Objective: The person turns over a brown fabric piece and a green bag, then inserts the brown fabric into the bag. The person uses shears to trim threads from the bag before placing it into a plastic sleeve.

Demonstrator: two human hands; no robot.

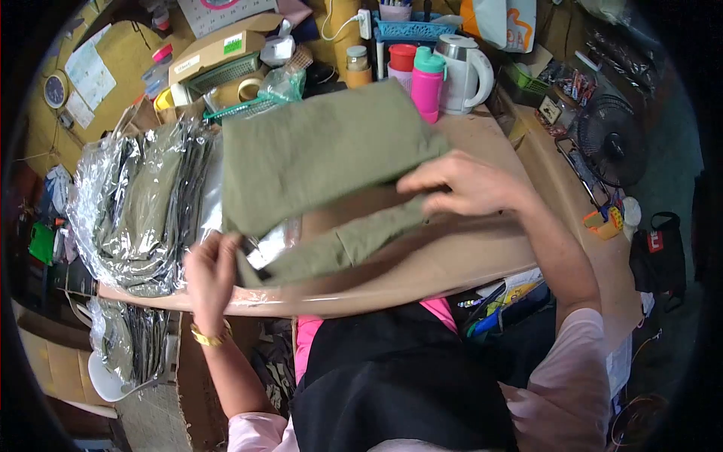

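Observation:
An olive-green folded garment (324, 154) is held slightly tilted over the table, its front strip hanging apart from the main panel. At its lower left corner my left hand (211, 271) is closed, pinching the cloth between thumb and fingers. My right hand (471, 184), a little blurred, grips the strip's right end, the fingers over the cloth. Through the gap between panel and strip I see a white label (260, 256) and some clear plastic, partly covered. Which kind of garment this is, the folds hide.
Plastic-wrapped olive garments (143, 203) are stacked on the table's left, with more packs (132, 339) below. Behind the cloth stand a pink bottle (427, 87), an electric kettle (459, 71) and a green basket (248, 109). A black fan (610, 139) is at right. The brown tabletop (482, 241) curves toward me.

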